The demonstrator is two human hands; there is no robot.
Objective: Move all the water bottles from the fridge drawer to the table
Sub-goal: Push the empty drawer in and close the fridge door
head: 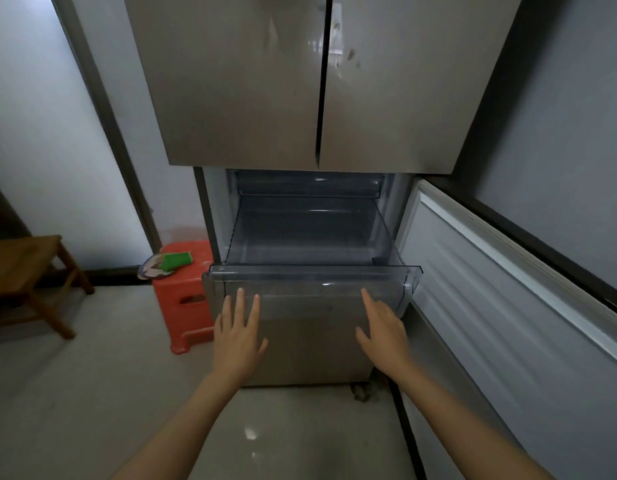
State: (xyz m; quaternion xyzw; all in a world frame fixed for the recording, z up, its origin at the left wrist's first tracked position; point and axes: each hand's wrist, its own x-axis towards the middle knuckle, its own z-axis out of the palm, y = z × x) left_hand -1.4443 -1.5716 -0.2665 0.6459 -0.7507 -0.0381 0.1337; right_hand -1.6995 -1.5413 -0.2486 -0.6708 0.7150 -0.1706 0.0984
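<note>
A: What takes up most of the view?

B: A tall fridge with brushed grey metal doors (248,81). Its two upper doors are closed. The lower white-lined door (507,289) hangs open to the right.

A: And the drawer?

B: The clear, faintly blue plastic fridge drawer (314,271) is pulled out towards the near side, below the upper doors. It is a deep rectangular tub with a thick front lip. Through its walls only its own floor and back shelf show.

A: Anything on the pale tiled floor (92,375)?

B: A low brown wooden stool (19,258) stands at the far left. A square orange plastic stool (185,299) stands just beside the fridge's left side, with a green cloth-like item (175,260) lying on top of it.

A: The hands?

B: The left hand (237,334) reaches to the left part of the drawer's front panel, fingers (240,299) straight and spread, holding nothing. The right hand (383,330) reaches to the right part, forefinger stretched out and the others relaxed, also holding nothing. Whether the tips touch the plastic, I cannot tell.
</note>
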